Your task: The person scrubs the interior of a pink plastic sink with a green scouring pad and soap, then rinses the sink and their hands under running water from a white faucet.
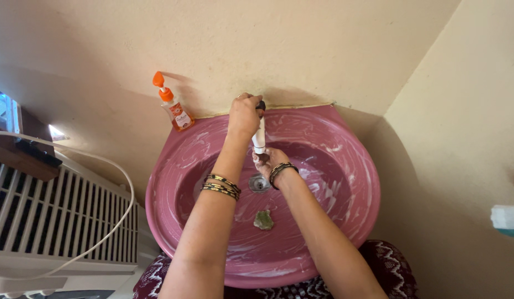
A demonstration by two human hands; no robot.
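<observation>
Tap-turning step: our left hand [244,115] is clamped on the tap [259,133] at the back rim of the soap-smeared pink basin [345,221]; our right hand [271,159] cups, loosely curled, beneath the spout. Next, we judge, rinsing needs steady flow.
</observation>
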